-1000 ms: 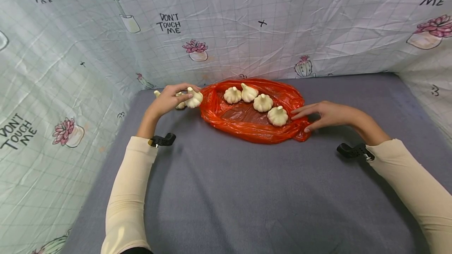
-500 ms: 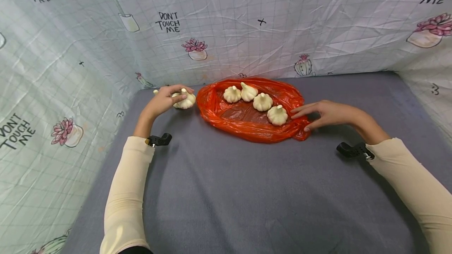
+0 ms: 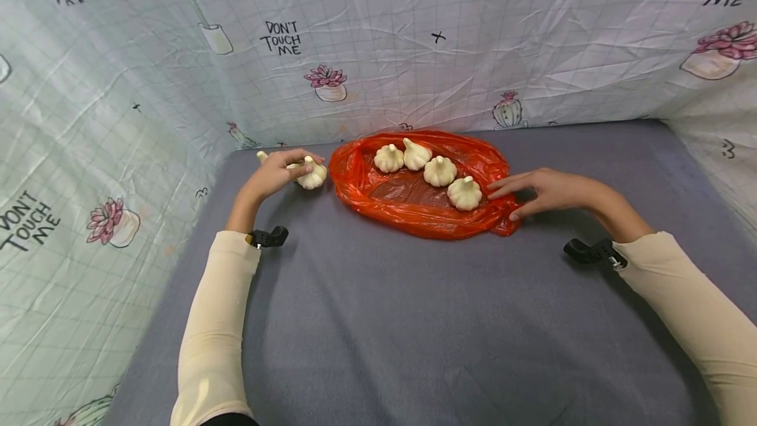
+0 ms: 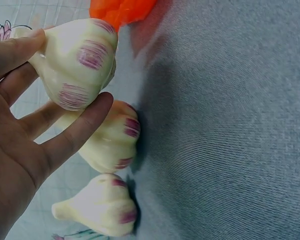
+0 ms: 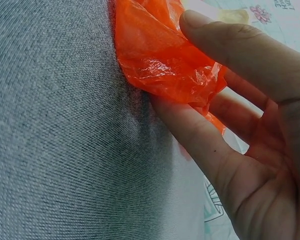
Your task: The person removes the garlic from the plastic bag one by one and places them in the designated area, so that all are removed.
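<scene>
At the far left of the table, my left hand [image 3: 275, 171] pinches a white garlic bulb [image 3: 313, 175] by its neck. In the left wrist view, this held bulb [image 4: 82, 62] has purple streaks and sits between thumb and fingers. A second bulb [image 4: 112, 142] is partly covered by the hand, and a third bulb [image 4: 102, 205] lies beside it. An open red plastic bag [image 3: 408, 217] lies to the right, with several garlic bulbs [image 3: 440, 171] in it. My right hand [image 3: 550, 190] holds the bag's right edge; the right wrist view shows the crumpled plastic [image 5: 165, 65] between thumb and finger.
Grey cloth [image 3: 378, 321] covers the table. A patterned white sheet [image 3: 378, 51] hangs close behind the bag and along both sides. Black wrist mounts [image 3: 269, 236] stick out from the sleeves.
My left hand, with the garlic bulb, has shifted left from the bag's rim and slightly toward me. The bag's left rim has spread a little leftward. My right hand stays in place.
</scene>
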`<act>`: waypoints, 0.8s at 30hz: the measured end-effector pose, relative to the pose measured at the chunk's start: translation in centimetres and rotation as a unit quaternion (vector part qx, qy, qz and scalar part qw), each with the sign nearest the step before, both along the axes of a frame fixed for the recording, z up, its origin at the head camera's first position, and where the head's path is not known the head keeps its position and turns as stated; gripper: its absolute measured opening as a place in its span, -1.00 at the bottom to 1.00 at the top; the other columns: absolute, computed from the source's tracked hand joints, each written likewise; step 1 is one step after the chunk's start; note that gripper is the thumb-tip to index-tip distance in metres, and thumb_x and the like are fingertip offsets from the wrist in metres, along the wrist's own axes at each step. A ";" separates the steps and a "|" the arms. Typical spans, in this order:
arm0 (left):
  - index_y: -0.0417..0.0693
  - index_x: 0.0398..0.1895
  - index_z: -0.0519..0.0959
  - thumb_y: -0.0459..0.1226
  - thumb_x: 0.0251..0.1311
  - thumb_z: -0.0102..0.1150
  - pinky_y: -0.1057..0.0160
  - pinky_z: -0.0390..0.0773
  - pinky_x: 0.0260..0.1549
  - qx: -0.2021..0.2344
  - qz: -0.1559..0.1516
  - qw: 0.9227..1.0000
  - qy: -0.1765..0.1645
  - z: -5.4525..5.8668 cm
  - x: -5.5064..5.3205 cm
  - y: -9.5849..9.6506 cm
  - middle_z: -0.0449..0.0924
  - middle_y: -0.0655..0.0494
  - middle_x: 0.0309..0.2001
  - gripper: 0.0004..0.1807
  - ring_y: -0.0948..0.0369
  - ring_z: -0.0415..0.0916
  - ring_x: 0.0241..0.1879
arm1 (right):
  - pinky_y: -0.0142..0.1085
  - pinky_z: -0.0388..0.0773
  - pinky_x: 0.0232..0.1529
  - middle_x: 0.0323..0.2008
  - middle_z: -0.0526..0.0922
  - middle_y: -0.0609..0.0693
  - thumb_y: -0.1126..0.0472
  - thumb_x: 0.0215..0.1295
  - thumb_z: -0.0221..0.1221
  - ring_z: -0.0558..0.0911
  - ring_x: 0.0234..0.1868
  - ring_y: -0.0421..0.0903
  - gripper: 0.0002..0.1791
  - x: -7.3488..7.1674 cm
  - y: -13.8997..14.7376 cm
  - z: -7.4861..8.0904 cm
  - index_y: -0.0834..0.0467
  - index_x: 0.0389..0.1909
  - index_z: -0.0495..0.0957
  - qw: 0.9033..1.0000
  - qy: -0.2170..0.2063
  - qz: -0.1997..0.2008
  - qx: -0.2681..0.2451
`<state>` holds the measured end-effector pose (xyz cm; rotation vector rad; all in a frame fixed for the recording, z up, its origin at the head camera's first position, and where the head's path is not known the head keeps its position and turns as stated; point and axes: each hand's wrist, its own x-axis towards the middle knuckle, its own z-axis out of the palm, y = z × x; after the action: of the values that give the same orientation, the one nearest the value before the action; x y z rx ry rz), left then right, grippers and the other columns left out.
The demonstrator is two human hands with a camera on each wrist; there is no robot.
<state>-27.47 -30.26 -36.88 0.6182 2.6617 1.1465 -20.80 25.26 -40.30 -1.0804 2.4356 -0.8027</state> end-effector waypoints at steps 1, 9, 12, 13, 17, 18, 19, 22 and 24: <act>-0.13 0.15 0.66 -0.14 0.48 0.15 -0.02 0.34 0.26 0.002 -0.001 1.000 -0.001 -0.1 -0.1 -0.1 0.63 0.01 0.18 -0.65 0.10 0.43 0.29 | 0.21 0.33 0.29 0.39 0.47 0.09 0.05 0.27 0.41 0.32 0.44 0.27 -0.45 0.0 0.0 0.0 0.05 0.27 0.61 1.000 0.002 0.001 -0.001; -0.08 0.17 0.66 -0.18 0.48 0.14 0.35 0.48 0.02 0.016 -0.002 1.000 -0.018 -0.9 -0.3 0.0 0.62 0.02 0.20 -0.68 0.16 0.51 0.17 | 0.22 0.29 0.31 0.40 0.46 0.07 0.05 0.28 0.40 0.30 0.46 0.25 -0.45 0.1 0.1 0.1 0.04 0.28 0.60 1.000 -0.006 -0.005 0.000; -0.05 0.15 0.67 -0.17 0.48 0.15 0.34 0.49 0.01 0.007 -0.006 1.000 -0.014 -1.0 -0.5 0.4 0.63 0.02 0.19 -0.70 0.16 0.53 0.14 | 0.22 0.32 0.30 0.39 0.48 0.10 0.06 0.27 0.41 0.32 0.44 0.27 -0.46 0.2 0.1 0.0 0.06 0.27 0.61 1.000 0.003 -0.001 -0.002; -0.05 0.14 0.67 -0.17 0.48 0.14 0.31 0.49 0.02 0.003 -0.009 1.000 -0.010 -1.0 -0.6 0.5 0.64 0.02 0.18 -0.70 0.16 0.53 0.14 | 0.21 0.33 0.29 0.38 0.48 0.10 0.06 0.27 0.41 0.33 0.43 0.27 -0.46 0.2 0.0 0.0 0.05 0.27 0.61 1.000 0.007 0.000 -0.002; -0.07 0.10 0.68 -0.20 0.49 0.14 0.16 0.45 0.13 -0.026 -0.020 0.999 0.010 -0.8 -1.2 0.9 0.64 0.02 0.18 -0.74 0.15 0.51 0.18 | 0.21 0.34 0.28 0.38 0.49 0.10 0.07 0.26 0.41 0.34 0.43 0.28 -0.46 0.3 0.0 0.2 0.06 0.26 0.62 1.000 0.008 0.002 -0.007; -0.08 0.10 0.68 -0.21 0.49 0.14 0.11 0.44 0.14 -0.031 -0.021 0.999 0.011 -0.8 -1.3 1.0 0.64 0.01 0.19 -0.74 0.13 0.51 0.17 | 0.22 0.33 0.29 0.38 0.48 0.10 0.07 0.26 0.41 0.33 0.43 0.28 -0.46 0.4 0.0 0.3 0.06 0.26 0.61 1.000 0.005 0.001 -0.008; -0.09 0.09 0.67 -0.22 0.49 0.13 0.07 0.44 0.15 -0.035 -0.022 0.999 0.010 -0.8 -1.4 1.0 0.63 0.00 0.19 -0.74 0.11 0.51 0.17 | 0.22 0.32 0.30 0.39 0.48 0.10 0.07 0.27 0.41 0.32 0.44 0.28 -0.46 0.4 0.0 0.3 0.06 0.26 0.61 1.000 0.001 0.001 -0.008; -0.10 0.10 0.67 -0.24 0.49 0.13 0.00 0.42 0.18 -0.048 -0.020 0.999 0.006 -0.7 -1.7 1.1 0.62 -0.03 0.21 -0.75 0.06 0.49 0.18 | 0.22 0.31 0.30 0.40 0.47 0.10 0.06 0.27 0.41 0.31 0.45 0.27 -0.45 0.4 0.0 0.4 0.07 0.27 0.61 1.000 -0.005 0.001 -0.005; -0.11 0.10 0.66 -0.25 0.49 0.12 -0.03 0.41 0.21 -0.056 -0.016 0.998 0.005 -0.7 -1.8 1.0 0.61 -0.05 0.22 -0.75 0.03 0.48 0.20 | 0.22 0.30 0.32 0.40 0.46 0.09 0.06 0.27 0.41 0.30 0.46 0.26 -0.45 0.3 0.0 0.4 0.07 0.28 0.60 1.000 -0.010 -0.001 -0.002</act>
<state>-29.26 -29.22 -37.59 0.6452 2.6923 0.9821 -20.49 25.25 -39.90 -1.0658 2.4209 -0.8150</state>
